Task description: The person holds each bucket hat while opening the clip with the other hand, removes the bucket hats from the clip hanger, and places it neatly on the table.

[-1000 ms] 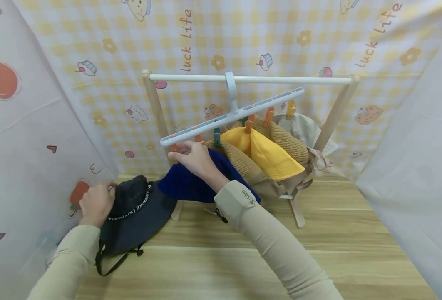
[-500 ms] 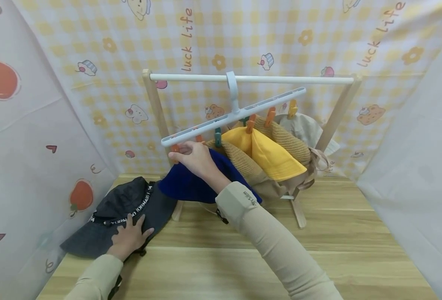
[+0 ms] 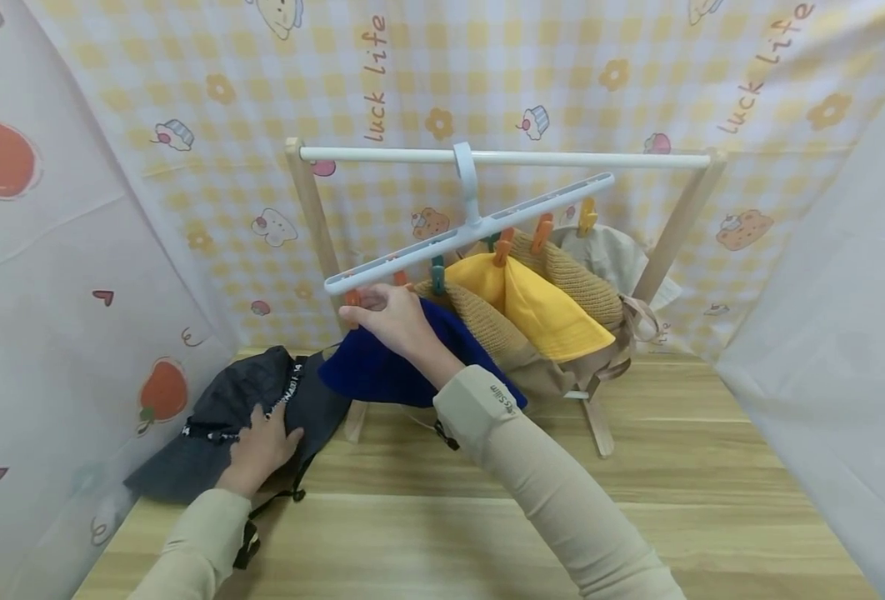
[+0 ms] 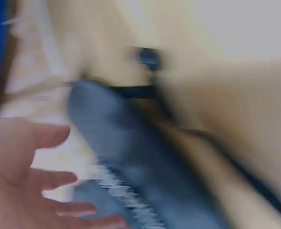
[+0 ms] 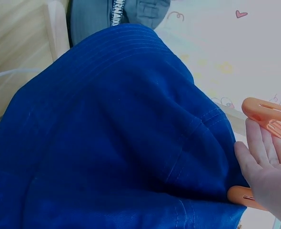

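In the head view, my left hand (image 3: 260, 448) lies with fingers spread over the brim of a dark grey bucket hat (image 3: 236, 387), which rests at the left of the table. Its band bears white lettering; a black chin strap trails toward the front. The left wrist view is blurred, with spread fingers beside that hat (image 4: 131, 138). My right hand (image 3: 401, 321) pinches an orange clothespin (image 3: 352, 297) at the low left end of a pale blue clip hanger (image 3: 412, 250). Below it hangs a blue bucket hat (image 5: 107, 109), with another orange clothespin (image 5: 245, 196) at its edge.
The hanger hooks over the white bar (image 3: 577, 158) of a wooden rack (image 3: 311, 200) and tilts down leftward. A yellow hat (image 3: 551, 312), a tan knit hat (image 3: 480, 321) and a light grey hat (image 3: 611, 258) hang along it. Printed cloth walls enclose the wooden table (image 3: 682, 483).
My left hand has let go of the dark hat's crown and come right and down onto its brim. The hat now lies spread farther left. My right hand stays at the clothespin.
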A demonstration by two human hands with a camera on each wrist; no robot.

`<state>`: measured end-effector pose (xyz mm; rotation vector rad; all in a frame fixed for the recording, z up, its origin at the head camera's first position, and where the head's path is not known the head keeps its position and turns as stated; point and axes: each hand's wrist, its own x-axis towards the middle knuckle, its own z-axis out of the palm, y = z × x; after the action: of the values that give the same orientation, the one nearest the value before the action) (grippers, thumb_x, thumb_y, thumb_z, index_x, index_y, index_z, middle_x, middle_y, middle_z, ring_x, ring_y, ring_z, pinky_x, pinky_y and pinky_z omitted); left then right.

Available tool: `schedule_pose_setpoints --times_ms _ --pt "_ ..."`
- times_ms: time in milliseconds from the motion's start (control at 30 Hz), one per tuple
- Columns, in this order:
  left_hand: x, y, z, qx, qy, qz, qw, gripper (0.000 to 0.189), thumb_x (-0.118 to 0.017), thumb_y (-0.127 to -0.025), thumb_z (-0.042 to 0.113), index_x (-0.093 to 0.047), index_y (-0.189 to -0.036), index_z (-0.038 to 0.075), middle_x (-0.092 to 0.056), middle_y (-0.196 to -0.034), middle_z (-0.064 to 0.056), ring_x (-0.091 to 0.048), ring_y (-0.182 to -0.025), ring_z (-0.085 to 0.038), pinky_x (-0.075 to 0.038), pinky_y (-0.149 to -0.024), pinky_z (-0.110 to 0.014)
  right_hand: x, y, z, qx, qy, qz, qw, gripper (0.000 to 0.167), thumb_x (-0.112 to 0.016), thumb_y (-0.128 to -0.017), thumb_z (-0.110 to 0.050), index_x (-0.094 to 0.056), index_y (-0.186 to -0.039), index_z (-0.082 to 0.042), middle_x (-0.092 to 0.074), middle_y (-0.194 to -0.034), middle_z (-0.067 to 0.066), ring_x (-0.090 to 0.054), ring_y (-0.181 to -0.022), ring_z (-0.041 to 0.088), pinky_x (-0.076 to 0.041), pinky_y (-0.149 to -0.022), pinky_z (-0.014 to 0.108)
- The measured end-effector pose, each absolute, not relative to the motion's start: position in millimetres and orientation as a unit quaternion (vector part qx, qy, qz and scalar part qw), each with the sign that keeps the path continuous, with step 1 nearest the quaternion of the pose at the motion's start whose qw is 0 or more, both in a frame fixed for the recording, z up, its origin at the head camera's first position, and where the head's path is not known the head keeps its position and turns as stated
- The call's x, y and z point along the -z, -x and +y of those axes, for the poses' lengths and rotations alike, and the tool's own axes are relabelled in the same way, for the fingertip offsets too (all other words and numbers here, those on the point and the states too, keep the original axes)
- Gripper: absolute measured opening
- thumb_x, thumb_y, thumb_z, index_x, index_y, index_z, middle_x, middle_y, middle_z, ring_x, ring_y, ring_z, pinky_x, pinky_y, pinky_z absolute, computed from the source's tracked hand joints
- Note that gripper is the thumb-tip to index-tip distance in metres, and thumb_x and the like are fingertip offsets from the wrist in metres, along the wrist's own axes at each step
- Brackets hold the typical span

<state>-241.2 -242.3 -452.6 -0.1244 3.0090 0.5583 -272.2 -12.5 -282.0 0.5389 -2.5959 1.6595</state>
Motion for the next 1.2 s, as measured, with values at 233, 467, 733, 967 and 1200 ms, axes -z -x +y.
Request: schedule_pose_setpoints --times_ms 233,467,733,967,1200 --pt "389.9 248.9 -192.2 -0.347 -0.132 0.911 -0.178 0.053 -0.050 -0.097 0.030 -0.036 -0.140 0.004 -0.038 -0.141 -0.023 -0.039 -0.127 -0.042 -0.034 -0.098 -0.058 281.8 271.1 -13.7 -0.520 -0.174 -0.836 0.016 0.042 -0.067 -0.086 -0.032 -0.061 -0.121 -0.008 -0.066 -0.115 0.006 -0.062 -0.105 0.017 -0.050 -0.089 0.030" --pt "371.2 259.4 -159.6 -0.392 -0.193 0.875 -0.208 0.055 -0.053 -0.095 0.028 -0.034 -0.141 0.003 -0.043 -0.137 -0.021 -0.042 -0.126 -0.037 -0.034 -0.102 -0.053 279.5 264.2 -14.9 -0.521 -0.182 -0.834 0.015 0.044 -0.066 -0.086 -0.033 -0.060 -0.121 -0.008 -0.066 -0.116 0.006 -0.063 -0.106 0.016 -0.049 -0.089 0.030" --pt "370.0 262.9 -151.4 -0.523 -0.150 0.810 -0.219 0.046 -0.057 -0.094 0.023 -0.047 -0.135 0.007 -0.050 -0.135 -0.016 -0.046 -0.125 -0.030 -0.036 -0.103 -0.047 276.1 258.4 -15.4 -0.563 -0.189 -0.804 -0.020 0.046 -0.065 -0.087 -0.031 -0.057 -0.127 -0.008 -0.061 -0.125 0.005 -0.058 -0.114 0.017 -0.046 -0.096 0.033" --pt "365.4 254.5 -154.0 -0.600 -0.084 0.769 -0.205 0.031 -0.062 -0.090 0.022 -0.061 -0.116 0.005 -0.066 -0.107 -0.003 -0.058 -0.099 -0.008 -0.045 -0.087 -0.021 261.5 249.3 -13.9 -0.589 -0.211 -0.775 -0.088 0.048 -0.061 -0.091 -0.029 -0.051 -0.133 -0.009 -0.054 -0.134 0.005 -0.051 -0.123 0.017 -0.040 -0.102 0.033" --pt "353.6 239.0 -157.4 -0.631 -0.093 0.740 -0.213 0.023 -0.063 -0.090 0.019 -0.063 -0.100 -0.001 -0.061 -0.081 0.016 -0.057 -0.077 -0.001 -0.045 -0.070 -0.014 235.5 240.5 8.7 -0.616 -0.236 -0.747 -0.084 0.026 -0.057 -0.093 -0.016 -0.063 -0.107 0.004 -0.068 -0.098 0.017 -0.068 -0.087 0.023 -0.054 -0.081 0.028"
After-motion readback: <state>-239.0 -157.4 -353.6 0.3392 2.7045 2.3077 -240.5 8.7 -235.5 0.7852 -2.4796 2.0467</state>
